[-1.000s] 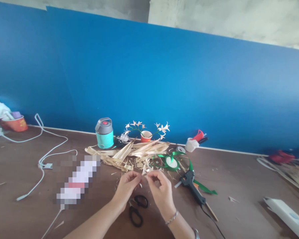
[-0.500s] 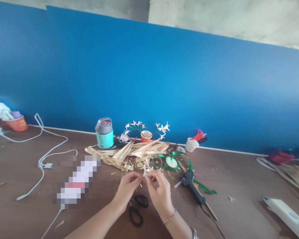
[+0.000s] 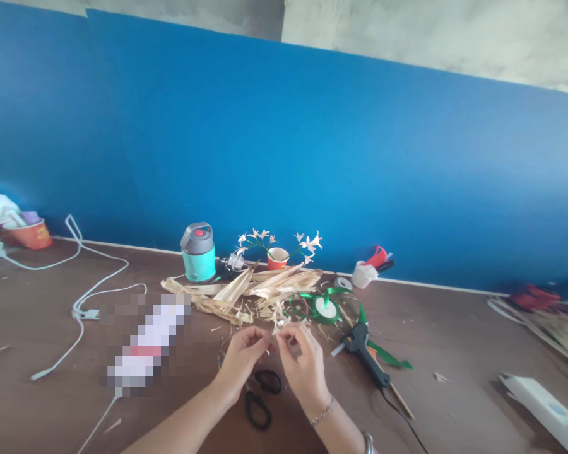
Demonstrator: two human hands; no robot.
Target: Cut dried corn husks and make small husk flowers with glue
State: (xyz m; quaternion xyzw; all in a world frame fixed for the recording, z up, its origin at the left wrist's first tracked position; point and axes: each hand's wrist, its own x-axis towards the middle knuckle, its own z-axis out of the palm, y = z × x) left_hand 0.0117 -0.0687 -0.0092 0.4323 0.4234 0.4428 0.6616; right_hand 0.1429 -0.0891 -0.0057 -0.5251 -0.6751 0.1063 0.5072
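Note:
My left hand (image 3: 241, 356) and my right hand (image 3: 305, 362) are raised together over the brown table (image 3: 454, 353), fingertips pinched and almost touching. Between them they pinch a small pale piece of dried leaf (image 3: 273, 337), too small to make out well. Black scissors (image 3: 260, 397) lie on the table just under my wrists. A pile of dried straw-coloured leaves (image 3: 250, 290) lies right behind my hands. A roll of green ribbon (image 3: 324, 308) sits to the right of that pile. A black glue gun (image 3: 364, 353) lies to the right of my right hand.
A teal flask (image 3: 199, 253) and a red cup holding small white flowers (image 3: 278, 252) stand by the blue wall. White cables (image 3: 82, 296) run across the left side. A red bowl (image 3: 31, 233) is far left, a white box (image 3: 544, 407) at the right edge.
My two hands have drawn closer together, the right hand shifting slightly left. Nothing else has moved.

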